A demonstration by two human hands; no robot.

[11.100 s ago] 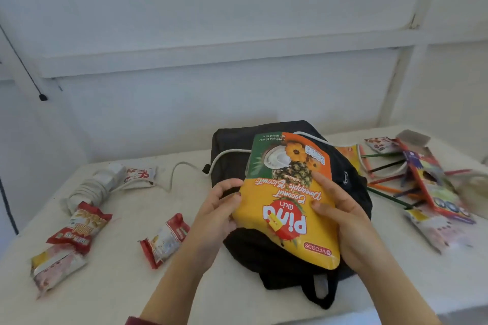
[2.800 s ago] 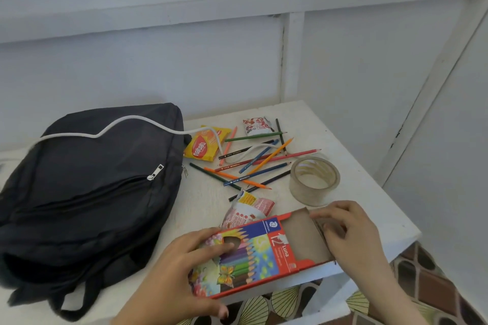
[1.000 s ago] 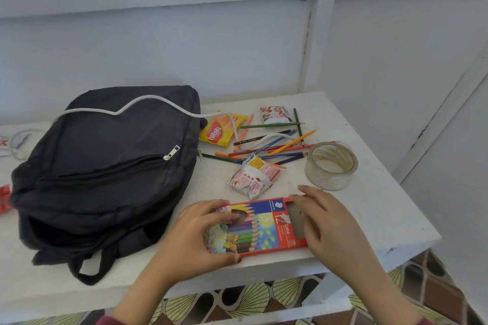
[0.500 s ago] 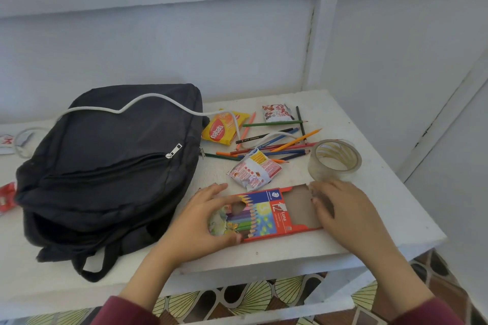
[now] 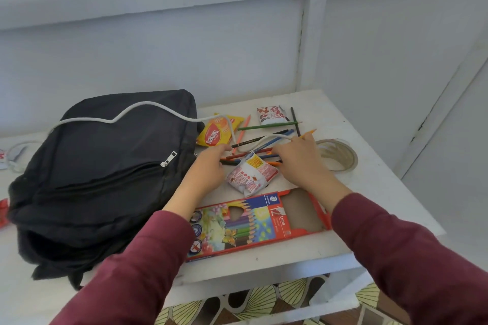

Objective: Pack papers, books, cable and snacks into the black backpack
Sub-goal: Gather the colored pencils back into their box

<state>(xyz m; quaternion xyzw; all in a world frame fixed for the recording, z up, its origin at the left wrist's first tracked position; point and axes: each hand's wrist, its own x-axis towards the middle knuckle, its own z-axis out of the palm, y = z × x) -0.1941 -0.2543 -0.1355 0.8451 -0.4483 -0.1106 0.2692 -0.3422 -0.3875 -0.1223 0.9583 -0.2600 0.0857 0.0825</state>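
Backpack (image 5: 105, 179) lies black and unfinished on the counter (image 5: 369, 192), cable (image 5: 148, 109) and snacks (image 5: 252, 174) still outside, both hands (image 5: 208, 166) (image 5: 298, 158) loosely gathering scattered pencils (image 5: 264, 126).

Black backpack (image 5: 105, 174) lies flat on the white table (image 5: 369, 192), a white cable (image 5: 148, 108) draped across its top. Left hand (image 5: 208, 169) and right hand (image 5: 298, 158) both rest among loose coloured pencils (image 5: 264, 140), fingers curled at them; grip cannot be confirmed. A white snack packet (image 5: 250, 174) lies between the hands. The pencil box (image 5: 253, 224) lies nearer, its end open. Tape roll (image 5: 340, 155) sits just right of the right hand.
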